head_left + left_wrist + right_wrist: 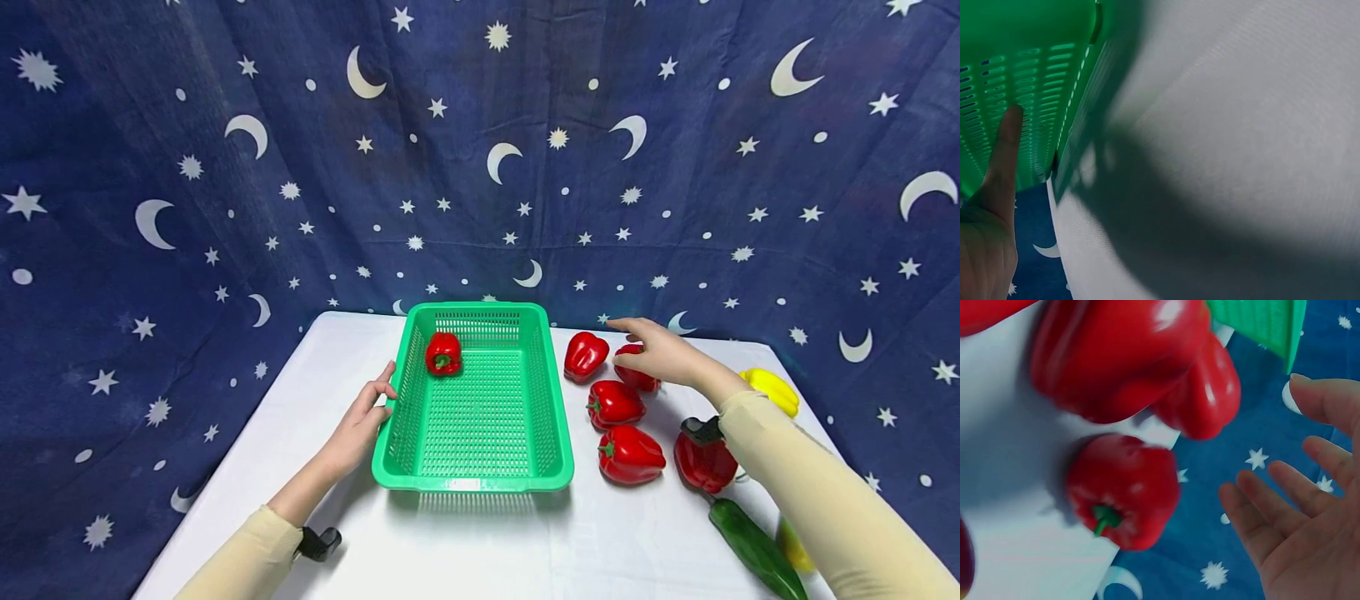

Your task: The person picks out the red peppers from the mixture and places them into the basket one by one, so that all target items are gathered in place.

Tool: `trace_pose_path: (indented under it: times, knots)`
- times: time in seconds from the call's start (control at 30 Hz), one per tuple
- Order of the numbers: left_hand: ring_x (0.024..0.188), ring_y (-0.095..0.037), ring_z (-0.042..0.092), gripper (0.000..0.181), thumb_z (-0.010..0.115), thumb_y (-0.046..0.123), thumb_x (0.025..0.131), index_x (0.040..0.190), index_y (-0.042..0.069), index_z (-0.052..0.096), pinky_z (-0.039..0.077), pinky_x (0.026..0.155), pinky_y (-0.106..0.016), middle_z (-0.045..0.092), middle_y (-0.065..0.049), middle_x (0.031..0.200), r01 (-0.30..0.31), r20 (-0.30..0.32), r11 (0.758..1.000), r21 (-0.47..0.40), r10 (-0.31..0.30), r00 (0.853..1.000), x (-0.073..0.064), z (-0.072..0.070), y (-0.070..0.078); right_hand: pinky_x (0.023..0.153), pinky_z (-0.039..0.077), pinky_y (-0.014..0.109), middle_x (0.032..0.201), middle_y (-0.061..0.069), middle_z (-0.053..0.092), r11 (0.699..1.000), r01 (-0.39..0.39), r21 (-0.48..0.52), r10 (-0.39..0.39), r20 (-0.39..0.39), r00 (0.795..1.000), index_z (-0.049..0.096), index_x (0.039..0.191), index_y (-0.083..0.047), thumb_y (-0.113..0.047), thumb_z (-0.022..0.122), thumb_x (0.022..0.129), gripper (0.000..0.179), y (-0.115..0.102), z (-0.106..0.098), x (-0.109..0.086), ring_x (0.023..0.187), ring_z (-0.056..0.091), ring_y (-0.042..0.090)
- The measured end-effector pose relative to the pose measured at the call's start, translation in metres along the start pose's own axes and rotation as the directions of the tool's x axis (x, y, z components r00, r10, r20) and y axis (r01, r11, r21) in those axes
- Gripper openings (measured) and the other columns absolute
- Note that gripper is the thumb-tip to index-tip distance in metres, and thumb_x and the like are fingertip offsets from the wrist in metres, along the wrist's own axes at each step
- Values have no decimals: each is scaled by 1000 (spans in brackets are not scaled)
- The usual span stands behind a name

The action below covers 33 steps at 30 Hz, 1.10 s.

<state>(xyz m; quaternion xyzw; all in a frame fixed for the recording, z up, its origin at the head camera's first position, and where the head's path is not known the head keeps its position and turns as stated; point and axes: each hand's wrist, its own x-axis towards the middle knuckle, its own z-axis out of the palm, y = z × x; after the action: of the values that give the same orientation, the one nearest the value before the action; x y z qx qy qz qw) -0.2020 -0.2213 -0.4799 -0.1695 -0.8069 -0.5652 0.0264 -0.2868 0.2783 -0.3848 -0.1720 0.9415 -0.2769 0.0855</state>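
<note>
A green plastic basket stands on the white table, with one red bell pepper inside near its back left corner. My left hand touches the basket's left side; in the left wrist view a finger lies against the slotted wall. To the right of the basket, my right hand hovers over a red bell pepper and partly hides it. The right wrist view shows that hand with fingers spread and nothing held, apart from the red pepper with a green stem.
More red bell peppers lie right of the basket. Farther right are a yellow pepper, a dark red pepper and a long green pepper, some partly behind the right sleeve. A dark blue starry curtain hangs behind the table.
</note>
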Motion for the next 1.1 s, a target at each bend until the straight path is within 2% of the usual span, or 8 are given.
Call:
trace_pose_path:
  times: [0.27, 0.47, 0.63, 0.9, 1.1]
  knots:
    - [155, -33, 12, 17, 42, 0, 98, 112, 7, 49, 14, 116, -62, 18, -7, 170, -17, 16, 998, 52, 16, 1000, 0, -3, 3, 96, 48, 60, 152, 28, 40, 996, -67, 50, 67, 4, 998, 37, 156, -4, -25, 67, 98, 69, 27, -5, -13, 136, 42, 50]
    - [155, -35, 12, 17, 41, -2, 97, 112, 4, 48, 14, 115, -62, 20, -12, 169, -27, 18, 1000, 14, 27, 999, 0, -3, 3, 99, 43, 67, 154, 28, 36, 986, -157, 52, 157, 4, 988, 35, 157, -8, -27, 66, 97, 70, 41, -10, -19, 138, 34, 51]
    - [155, -37, 10, 17, 39, -3, 96, 111, 2, 45, 12, 115, -62, 18, -16, 169, -31, 20, 999, -12, 31, 999, 1, -1, 1, 100, 38, 71, 154, 31, 33, 985, -171, 33, 172, -6, 985, 34, 157, -6, -22, 65, 96, 71, 51, -10, -21, 138, 32, 53]
    - [155, -34, 9, 16, 40, -3, 97, 112, 1, 43, 12, 116, -59, 18, -11, 169, -1, 19, 999, -39, 2, 1000, 1, -1, -1, 100, 38, 71, 157, 32, 27, 978, -193, 78, 188, 67, 980, 30, 158, -4, -18, 66, 94, 75, 66, -6, -20, 138, 29, 57]
    - [155, -36, 7, 16, 39, -3, 97, 112, 0, 42, 11, 116, -62, 16, -13, 170, -9, 34, 998, -57, 11, 999, 1, -1, -2, 101, 38, 69, 155, 34, 31, 984, -156, 82, 150, 74, 986, 32, 156, 0, -19, 70, 92, 76, 76, -7, -16, 136, 34, 57]
